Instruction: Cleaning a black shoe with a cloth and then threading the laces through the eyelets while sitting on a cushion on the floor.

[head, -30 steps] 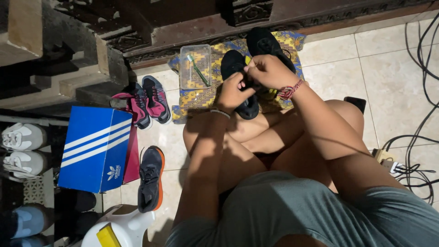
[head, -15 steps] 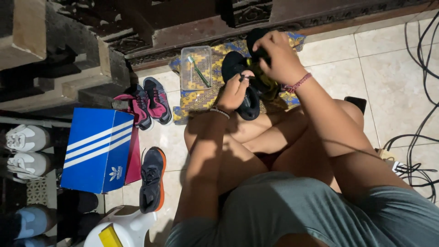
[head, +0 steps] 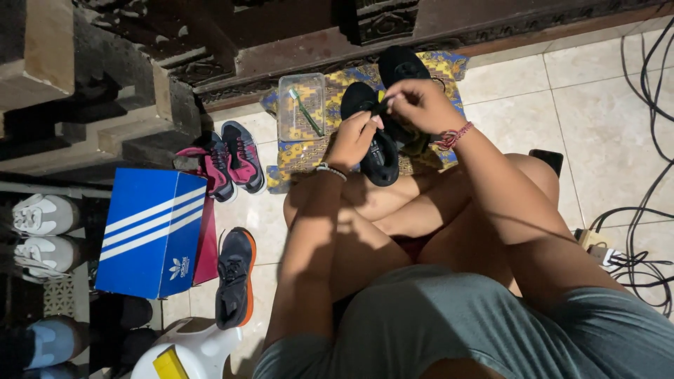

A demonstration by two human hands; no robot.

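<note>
Mid-lacing, by the look of it: left hand (head: 353,138) gripping a black shoe (head: 375,137) at its upper end, fingers curled round it; right hand (head: 420,105) just beside, fingers (head: 394,96) pinched on a thin lace end. Next move probably calls for a steady hold below and a fine pinch to guide the lace.

Shoe under both sets of fingers, over a patterned cloth (head: 309,151) on the floor, above the knees. Long axis near vertical in view, one end toward the knees, other toward the dark woodwork; toe or heel hard to tell. Second black shoe (head: 401,64) beyond the right fingers. Clear tub (head: 300,107) with a toothbrush (head: 307,111) left of the left fingers.
</note>
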